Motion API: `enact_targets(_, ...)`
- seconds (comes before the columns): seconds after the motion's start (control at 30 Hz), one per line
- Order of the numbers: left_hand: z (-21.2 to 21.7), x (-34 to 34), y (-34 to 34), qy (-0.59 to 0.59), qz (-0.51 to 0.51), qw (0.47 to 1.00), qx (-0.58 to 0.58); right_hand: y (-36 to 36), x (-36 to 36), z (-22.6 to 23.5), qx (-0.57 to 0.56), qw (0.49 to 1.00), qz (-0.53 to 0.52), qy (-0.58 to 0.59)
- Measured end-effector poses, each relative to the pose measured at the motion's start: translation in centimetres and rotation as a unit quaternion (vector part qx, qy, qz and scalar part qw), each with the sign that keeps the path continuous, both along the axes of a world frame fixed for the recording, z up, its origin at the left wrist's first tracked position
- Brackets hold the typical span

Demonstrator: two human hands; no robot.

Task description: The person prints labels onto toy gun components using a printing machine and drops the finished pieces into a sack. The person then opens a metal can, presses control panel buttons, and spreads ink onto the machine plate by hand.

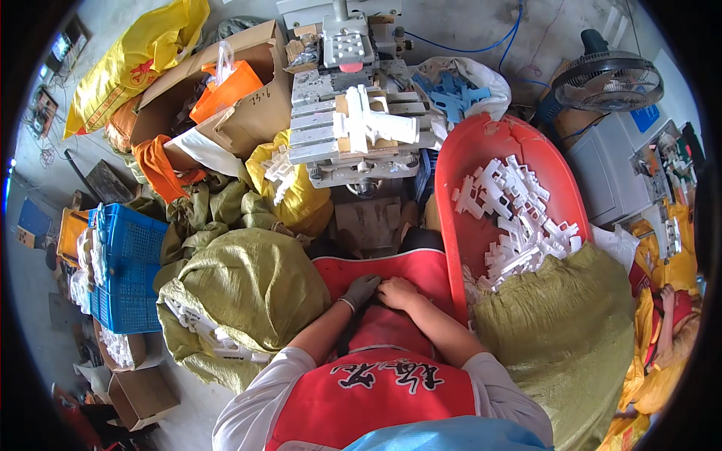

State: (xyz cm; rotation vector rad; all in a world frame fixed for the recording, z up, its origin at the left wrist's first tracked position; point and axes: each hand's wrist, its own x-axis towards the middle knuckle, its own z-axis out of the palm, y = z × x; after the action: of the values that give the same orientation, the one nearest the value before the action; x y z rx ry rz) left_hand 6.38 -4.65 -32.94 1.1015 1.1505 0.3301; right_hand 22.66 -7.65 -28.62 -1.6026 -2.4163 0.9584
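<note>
My left hand [361,291], in a grey glove, lies on the red apron [391,327] over my lap, fingers stretched loosely up and to the right. Close beside it rests my right hand [400,293], bare, its fingers loosely bent and near the gloved fingertips. Nothing shows in either hand. Ahead stands a grey metal machine [347,45] with a slatted bed. On that bed lies a white toy pistol part [376,124]. Right of my lap, a red plastic tub [450,225] holds a heap of white pistol-shaped parts [519,218].
An olive woven sack [556,323] leans against the tub; another [248,278] with white parts sits left. Beyond are a yellow bag [297,192], blue crate [128,263] and cardboard box [256,101]. A sack of blue parts [455,94] and a fan [609,83] stand at far right.
</note>
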Motion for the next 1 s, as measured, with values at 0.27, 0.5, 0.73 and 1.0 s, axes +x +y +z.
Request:
enact_targets(0.27,-3.4,-0.4,0.1,0.012,0.0,0.999,0.034,0.1,-0.9,-0.3,0.041,0.996,0.04,-0.074)
enact_targets(0.5,-0.2,0.3,0.3,-0.034,0.019,0.998,-0.055,0.7,-0.6,-2.5,0.004,0.999,-0.003,-0.033)
enact_targets(0.73,1.8,0.6,0.4,-0.084,0.097,0.977,-0.17,0.8,-1.1,-2.5,-0.019,1.0,-0.022,-0.003)
enact_targets(1.0,0.9,0.2,0.5,-0.076,0.075,0.984,-0.14,1.2,-0.9,-0.9,-0.066,0.997,-0.021,-0.022)
